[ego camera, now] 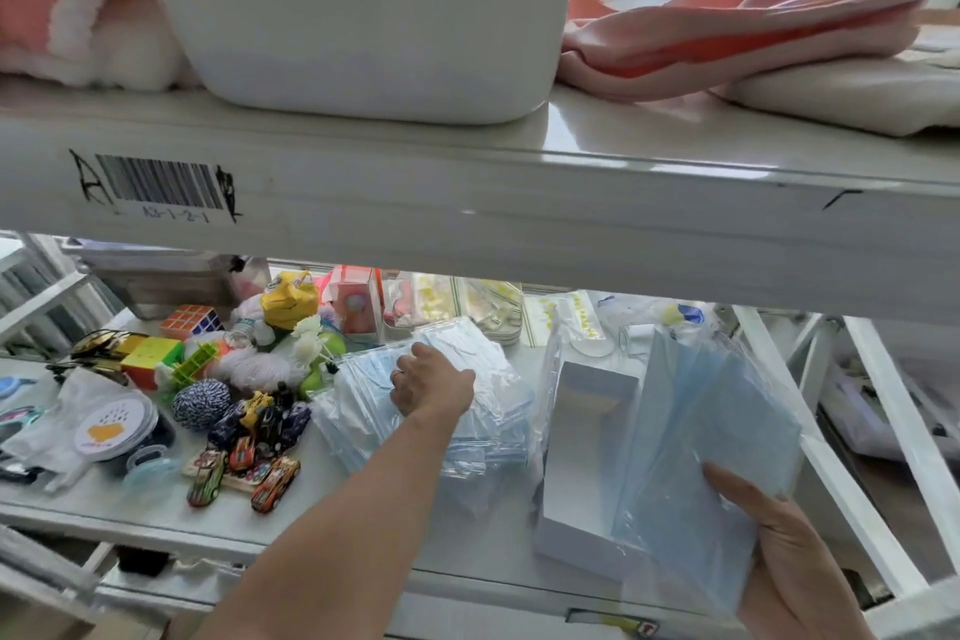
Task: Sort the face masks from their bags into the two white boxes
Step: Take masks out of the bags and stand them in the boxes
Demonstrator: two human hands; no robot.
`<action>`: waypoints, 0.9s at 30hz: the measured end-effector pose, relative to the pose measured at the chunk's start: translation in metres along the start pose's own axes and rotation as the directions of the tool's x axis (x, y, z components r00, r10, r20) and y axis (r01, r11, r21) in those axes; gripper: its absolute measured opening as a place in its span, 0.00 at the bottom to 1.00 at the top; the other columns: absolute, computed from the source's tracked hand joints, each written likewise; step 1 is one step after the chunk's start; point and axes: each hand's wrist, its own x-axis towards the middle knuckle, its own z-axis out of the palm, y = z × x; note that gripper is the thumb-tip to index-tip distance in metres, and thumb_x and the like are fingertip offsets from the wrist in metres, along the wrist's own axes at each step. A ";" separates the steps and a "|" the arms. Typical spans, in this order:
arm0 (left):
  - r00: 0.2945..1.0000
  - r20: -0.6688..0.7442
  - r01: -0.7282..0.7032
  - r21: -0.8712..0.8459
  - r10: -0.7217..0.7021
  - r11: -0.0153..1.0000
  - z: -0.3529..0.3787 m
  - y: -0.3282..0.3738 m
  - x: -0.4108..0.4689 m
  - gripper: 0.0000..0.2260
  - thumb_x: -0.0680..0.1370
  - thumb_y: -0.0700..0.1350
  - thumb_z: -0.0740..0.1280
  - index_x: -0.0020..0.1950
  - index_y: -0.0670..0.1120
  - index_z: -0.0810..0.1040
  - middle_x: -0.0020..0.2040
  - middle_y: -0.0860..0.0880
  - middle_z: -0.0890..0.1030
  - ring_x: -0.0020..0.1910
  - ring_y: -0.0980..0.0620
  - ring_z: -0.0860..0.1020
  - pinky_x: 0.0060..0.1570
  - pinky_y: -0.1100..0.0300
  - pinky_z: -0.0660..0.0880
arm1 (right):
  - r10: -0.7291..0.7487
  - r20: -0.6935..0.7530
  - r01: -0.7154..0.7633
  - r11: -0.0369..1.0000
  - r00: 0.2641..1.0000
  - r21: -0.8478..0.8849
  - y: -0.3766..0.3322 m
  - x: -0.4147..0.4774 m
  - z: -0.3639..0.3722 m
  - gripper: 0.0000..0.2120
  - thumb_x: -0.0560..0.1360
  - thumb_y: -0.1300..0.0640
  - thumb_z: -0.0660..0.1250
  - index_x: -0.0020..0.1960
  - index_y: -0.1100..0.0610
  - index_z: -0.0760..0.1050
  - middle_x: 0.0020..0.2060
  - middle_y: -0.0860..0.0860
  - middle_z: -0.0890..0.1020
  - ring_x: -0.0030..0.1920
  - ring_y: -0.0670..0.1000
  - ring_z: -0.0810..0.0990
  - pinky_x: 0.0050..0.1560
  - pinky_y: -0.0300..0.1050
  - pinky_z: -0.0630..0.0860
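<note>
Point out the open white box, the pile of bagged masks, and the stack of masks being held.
white box (582,478): head view, on its inner left wall.
pile of bagged masks (488,364): head view, on a top bag right of the left hand.
held stack of masks (696,437): head view, on the front mask's face.

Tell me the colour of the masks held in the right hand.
Light blue masks, in the right hand; head view.

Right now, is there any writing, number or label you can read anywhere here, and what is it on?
"A3-1-2-1", roughly, blurred: under the barcode label on the front edge of the upper shelf.
A handwritten "A", left of that barcode; the black mark to its right is not legible.
Round lid with an orange picture: no readable words.
Yellow packet: print too blurred.
Yellow tag on the lower shelf edge: too small.
</note>
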 end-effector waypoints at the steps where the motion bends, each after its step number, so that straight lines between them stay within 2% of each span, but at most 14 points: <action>1: 1.000 0.008 0.013 -0.059 -0.013 0.998 0.000 0.004 0.003 0.31 0.73 0.55 0.73 0.69 0.41 0.66 0.67 0.40 0.74 0.65 0.39 0.75 0.61 0.48 0.73 | 0.000 -0.004 0.000 1.000 1.000 0.002 0.000 0.000 -0.002 0.38 0.56 0.62 0.81 0.65 0.62 0.77 0.55 0.63 0.84 0.44 0.62 0.86 0.46 0.69 0.80; 3: 0.997 0.047 0.062 -0.200 -0.053 0.978 0.000 0.013 0.009 0.30 0.73 0.53 0.75 0.67 0.40 0.68 0.64 0.40 0.78 0.62 0.38 0.78 0.57 0.49 0.76 | 0.005 -0.005 -0.005 1.000 1.000 0.013 -0.002 0.002 -0.005 0.30 0.63 0.64 0.73 0.65 0.62 0.77 0.51 0.62 0.85 0.42 0.61 0.86 0.43 0.66 0.81; 6: 0.985 0.151 0.134 -0.357 -0.084 0.924 0.004 0.023 0.014 0.27 0.72 0.52 0.76 0.64 0.38 0.73 0.59 0.40 0.81 0.57 0.39 0.80 0.51 0.53 0.76 | -0.004 -0.003 0.004 1.000 1.000 0.024 -0.002 0.004 -0.010 0.21 0.65 0.65 0.69 0.58 0.61 0.82 0.49 0.63 0.85 0.41 0.61 0.86 0.43 0.67 0.81; 9: 0.986 0.148 0.109 -0.258 -0.072 0.960 0.012 0.029 0.013 0.26 0.72 0.55 0.75 0.62 0.40 0.74 0.57 0.42 0.82 0.54 0.40 0.81 0.52 0.53 0.79 | -0.006 0.016 0.006 1.000 1.000 0.016 -0.002 0.004 -0.009 0.16 0.61 0.64 0.72 0.48 0.59 0.86 0.47 0.63 0.86 0.40 0.61 0.87 0.42 0.65 0.82; 11: 0.992 0.120 0.061 -0.158 -0.043 0.985 0.018 0.032 0.013 0.23 0.72 0.54 0.75 0.60 0.42 0.74 0.56 0.43 0.82 0.53 0.40 0.82 0.51 0.52 0.79 | -0.003 0.023 0.002 1.000 1.000 0.011 -0.002 0.004 -0.007 0.11 0.65 0.66 0.69 0.44 0.59 0.87 0.45 0.62 0.86 0.39 0.61 0.87 0.39 0.63 0.83; 14: 0.994 0.104 -0.021 -0.096 0.031 0.995 0.023 0.035 0.014 0.13 0.73 0.42 0.70 0.55 0.43 0.75 0.51 0.44 0.81 0.49 0.42 0.82 0.49 0.53 0.80 | -0.002 0.025 0.002 1.000 1.000 -0.008 -0.004 0.004 -0.005 0.12 0.68 0.67 0.65 0.43 0.59 0.87 0.44 0.63 0.86 0.38 0.61 0.86 0.41 0.65 0.82; 16: 0.990 0.125 -0.042 -0.202 0.069 0.979 0.023 0.031 0.018 0.10 0.73 0.40 0.69 0.53 0.43 0.76 0.49 0.44 0.81 0.47 0.43 0.81 0.46 0.54 0.79 | -0.001 0.026 0.001 1.000 1.000 -0.015 -0.005 0.006 -0.005 0.12 0.69 0.67 0.65 0.44 0.60 0.87 0.45 0.63 0.86 0.39 0.61 0.86 0.43 0.66 0.82; 19: 0.979 0.158 -0.025 -0.542 0.131 0.840 0.004 0.006 0.024 0.11 0.73 0.41 0.74 0.55 0.42 0.82 0.49 0.43 0.85 0.46 0.43 0.83 0.49 0.50 0.82 | 0.016 0.023 -0.016 0.999 1.000 -0.029 -0.002 0.008 -0.001 0.13 0.67 0.67 0.68 0.50 0.62 0.85 0.46 0.63 0.85 0.39 0.61 0.86 0.43 0.64 0.82; 21: 0.970 0.163 -0.017 -0.700 0.183 0.714 -0.021 -0.022 0.017 0.11 0.74 0.38 0.74 0.56 0.39 0.83 0.50 0.42 0.86 0.46 0.43 0.85 0.49 0.48 0.83 | 0.049 0.046 -0.047 0.998 0.998 -0.049 0.003 0.009 0.002 0.23 0.60 0.64 0.77 0.54 0.65 0.82 0.47 0.64 0.85 0.41 0.62 0.86 0.45 0.66 0.81; 23: 0.952 0.181 -0.005 -0.795 0.245 0.607 -0.049 -0.053 0.001 0.09 0.75 0.35 0.73 0.56 0.37 0.83 0.50 0.39 0.86 0.49 0.38 0.85 0.49 0.46 0.82 | 0.088 0.081 -0.081 0.993 0.993 -0.084 0.011 0.010 0.008 0.32 0.51 0.63 0.83 0.54 0.66 0.82 0.48 0.66 0.85 0.41 0.63 0.86 0.46 0.67 0.81; 27: 0.875 0.304 0.069 -0.849 0.377 0.524 -0.086 -0.100 -0.051 0.11 0.75 0.36 0.73 0.56 0.36 0.83 0.54 0.35 0.85 0.53 0.35 0.83 0.56 0.40 0.79 | 0.140 0.192 -0.110 0.981 0.971 -0.158 0.029 0.010 0.031 0.38 0.44 0.59 0.87 0.53 0.65 0.83 0.50 0.67 0.84 0.44 0.64 0.86 0.47 0.66 0.81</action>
